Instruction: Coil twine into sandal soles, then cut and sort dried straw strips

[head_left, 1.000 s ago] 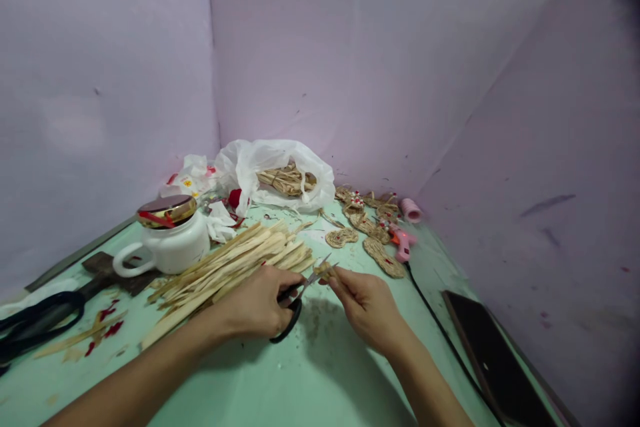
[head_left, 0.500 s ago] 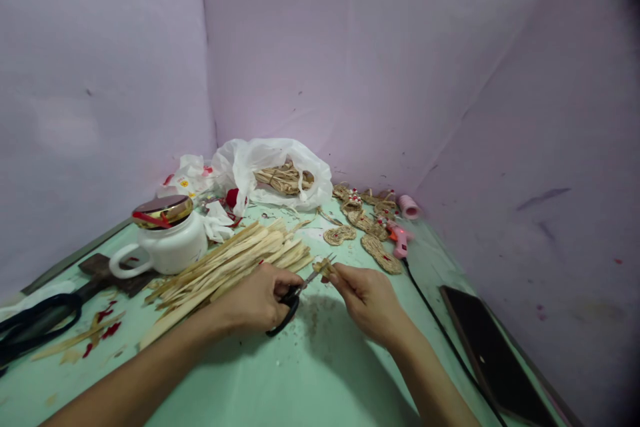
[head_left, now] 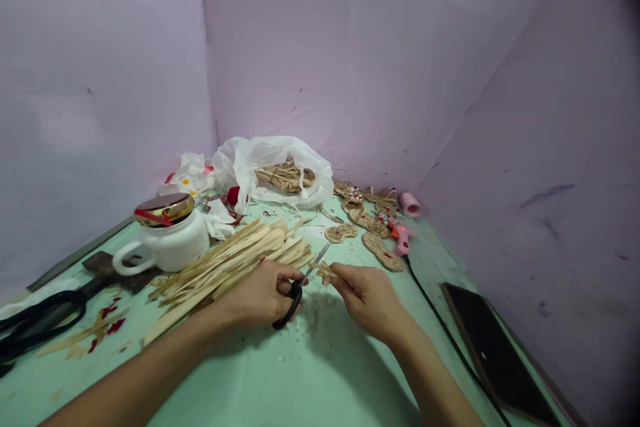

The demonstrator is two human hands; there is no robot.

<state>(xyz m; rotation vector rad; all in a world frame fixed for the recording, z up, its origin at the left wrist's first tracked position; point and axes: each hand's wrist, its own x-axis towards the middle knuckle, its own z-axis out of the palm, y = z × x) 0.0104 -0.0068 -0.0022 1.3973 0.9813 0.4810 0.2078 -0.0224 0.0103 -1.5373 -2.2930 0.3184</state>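
- Straw (head_left: 325, 273) is sticking out of the right hand (head_left: 373, 297), toward the left hand (head_left: 265, 292).
- The right hand is pinching it at the fingertips.
- The left hand is gripping scissors (head_left: 296, 292) by the handles.

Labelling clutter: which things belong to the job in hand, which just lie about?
In the job:
scissors, in the left hand
fibre piece, in the right hand
pale strips, likely
woven pieces, glue gun (perhaps; not held)

Apparently just lying about:
white mug
dark flat slab
crumpled tissue
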